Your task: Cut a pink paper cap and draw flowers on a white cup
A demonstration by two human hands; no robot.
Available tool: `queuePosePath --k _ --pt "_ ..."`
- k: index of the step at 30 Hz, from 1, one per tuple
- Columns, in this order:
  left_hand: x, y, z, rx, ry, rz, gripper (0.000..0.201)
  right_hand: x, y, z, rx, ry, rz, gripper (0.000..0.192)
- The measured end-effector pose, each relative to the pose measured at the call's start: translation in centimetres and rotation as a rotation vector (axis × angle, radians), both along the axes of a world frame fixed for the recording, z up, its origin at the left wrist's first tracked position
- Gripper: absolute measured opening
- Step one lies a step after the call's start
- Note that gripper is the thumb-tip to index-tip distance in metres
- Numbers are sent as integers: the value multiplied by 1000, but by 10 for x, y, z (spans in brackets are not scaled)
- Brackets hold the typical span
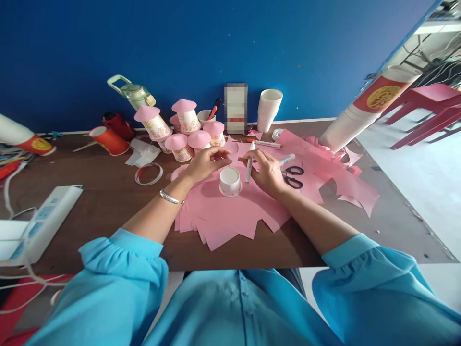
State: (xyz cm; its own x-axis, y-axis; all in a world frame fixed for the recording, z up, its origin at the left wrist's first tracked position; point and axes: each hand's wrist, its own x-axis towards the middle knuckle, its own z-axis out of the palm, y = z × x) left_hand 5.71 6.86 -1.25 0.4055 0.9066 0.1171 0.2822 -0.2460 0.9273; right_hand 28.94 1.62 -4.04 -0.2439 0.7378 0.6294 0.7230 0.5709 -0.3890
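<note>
My right hand [267, 171] grips a white marker pen [249, 163], its tip pointing down toward the pink paper sheets [230, 216]. My left hand [206, 162] rests flat on the pink paper, fingers spread, holding nothing. Between the hands stands an upside-down white paper cup [230, 181] on the paper. Black-handled scissors [293, 176] lie just right of my right hand, and a small clear tube [287, 159] lies behind it.
Several cups with pink cone lids [187, 129] stand at the back by the blue wall. White cup stacks [269, 109] [363, 113], a second marker [262, 142], tape rings [149, 174], orange cups [109, 140] and a power strip [43, 223] are around. Pink scraps [349, 185] lie right.
</note>
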Motion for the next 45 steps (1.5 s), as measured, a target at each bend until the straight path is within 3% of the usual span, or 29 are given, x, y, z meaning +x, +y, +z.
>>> queuePosePath --k 4,8,15,22,35,40,45 --pt "10 -2 9 -180 -87 -157 50 -7 0 0 70 52 109 21" --pt "13 -4 9 -176 -105 -116 38 -5 -1 1 58 124 139 20" --pt "8 -4 -1 -318 -357 -42 27 -1 -13 20 -156 585 90 23" --pt "9 -6 -2 -382 -431 -39 30 -13 -25 27 -414 927 147 29" --pt "11 -7 -9 -376 -405 -41 35 -13 -17 22 -680 1046 180 61" --pt "8 -4 -13 -360 -429 -39 34 0 -17 24 -474 1034 71 42" --pt "4 -6 -15 -274 -359 12 31 1 -16 19 -576 1007 36 42"
